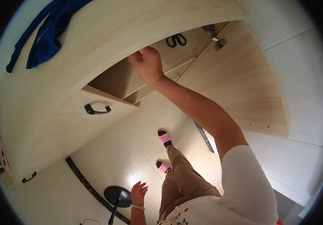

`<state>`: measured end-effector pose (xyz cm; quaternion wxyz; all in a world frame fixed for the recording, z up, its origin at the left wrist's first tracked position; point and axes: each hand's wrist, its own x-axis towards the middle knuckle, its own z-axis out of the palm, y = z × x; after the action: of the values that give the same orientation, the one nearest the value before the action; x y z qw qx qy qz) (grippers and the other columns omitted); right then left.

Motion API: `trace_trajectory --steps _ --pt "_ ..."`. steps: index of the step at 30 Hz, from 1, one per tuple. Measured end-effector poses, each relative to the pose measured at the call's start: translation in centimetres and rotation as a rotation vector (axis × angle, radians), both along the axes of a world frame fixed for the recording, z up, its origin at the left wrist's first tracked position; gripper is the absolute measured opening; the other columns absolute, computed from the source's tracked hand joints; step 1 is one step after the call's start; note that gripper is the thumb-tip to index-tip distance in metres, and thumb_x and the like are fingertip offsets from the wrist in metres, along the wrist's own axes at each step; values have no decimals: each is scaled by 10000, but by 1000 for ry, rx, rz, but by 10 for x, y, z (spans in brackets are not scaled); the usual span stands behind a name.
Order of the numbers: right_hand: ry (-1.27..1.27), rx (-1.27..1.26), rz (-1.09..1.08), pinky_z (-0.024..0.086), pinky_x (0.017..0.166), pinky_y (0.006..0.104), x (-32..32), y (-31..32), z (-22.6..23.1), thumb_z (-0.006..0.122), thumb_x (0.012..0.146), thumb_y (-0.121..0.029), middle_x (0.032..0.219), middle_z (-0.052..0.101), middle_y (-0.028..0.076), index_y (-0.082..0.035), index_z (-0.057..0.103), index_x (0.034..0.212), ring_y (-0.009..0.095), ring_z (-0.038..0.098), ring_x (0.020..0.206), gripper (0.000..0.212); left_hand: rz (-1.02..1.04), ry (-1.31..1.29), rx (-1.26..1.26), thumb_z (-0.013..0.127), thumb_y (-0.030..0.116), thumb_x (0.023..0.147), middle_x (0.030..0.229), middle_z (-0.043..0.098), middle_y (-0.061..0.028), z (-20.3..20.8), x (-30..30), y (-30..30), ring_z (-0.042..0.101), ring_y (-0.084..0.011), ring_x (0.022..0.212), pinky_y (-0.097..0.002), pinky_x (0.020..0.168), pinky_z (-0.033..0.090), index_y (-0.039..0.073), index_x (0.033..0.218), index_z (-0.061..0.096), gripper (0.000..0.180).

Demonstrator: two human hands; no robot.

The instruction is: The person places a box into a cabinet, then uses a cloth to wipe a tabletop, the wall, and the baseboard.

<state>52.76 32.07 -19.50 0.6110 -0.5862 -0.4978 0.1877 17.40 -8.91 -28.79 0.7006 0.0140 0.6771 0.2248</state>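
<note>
My right hand (pixel 147 66) reaches up to the front edge of a pale wood cabinet top (pixel 105 37), at the mouth of the opened cabinet. Its fingers are curled in, and the edge partly hides them. What they hold, if anything, does not show. Beside it, inside the cabinet, the black looped handles of what look like scissors (pixel 176 40) are visible. The wooden door (pixel 240 78) of this cabinet stands open on the right, on a metal hinge (pixel 217 41). My left hand (pixel 139 193) hangs low near my legs, its fingers apart and nothing in it.
A blue cloth (pixel 47 41) lies on the cabinet top at the far left. Left of the opening is a closed door with a black handle (pixel 98 109). A round black base with a pole (pixel 117 197) stands by my left hand. White tiled walls border the right.
</note>
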Motion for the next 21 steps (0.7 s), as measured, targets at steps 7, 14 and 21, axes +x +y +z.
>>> trace_trajectory --steps 7,14,21 --pt "-749 584 -361 436 616 348 82 -81 159 712 753 -39 669 597 34 -65 600 781 207 534 554 118 -53 -46 58 560 238 943 1055 648 -157 -12 0 -1 650 -227 844 -318 741 541 36 1197 533 326" --pt "-1053 -131 -802 500 806 466 144 2 201 701 784 -340 936 652 187 -110 643 1114 334 622 935 407 -150 -52 82 524 258 967 1104 627 -141 7 13 7 617 -213 898 -338 821 509 23 1240 504 360" --pt "-1018 -227 -595 515 797 424 171 15 200 669 780 -257 1004 689 132 -97 705 978 316 650 915 257 -185 13 32 530 201 950 1071 644 -133 -3 -1 -9 637 -195 864 -315 789 516 31 1208 526 309"
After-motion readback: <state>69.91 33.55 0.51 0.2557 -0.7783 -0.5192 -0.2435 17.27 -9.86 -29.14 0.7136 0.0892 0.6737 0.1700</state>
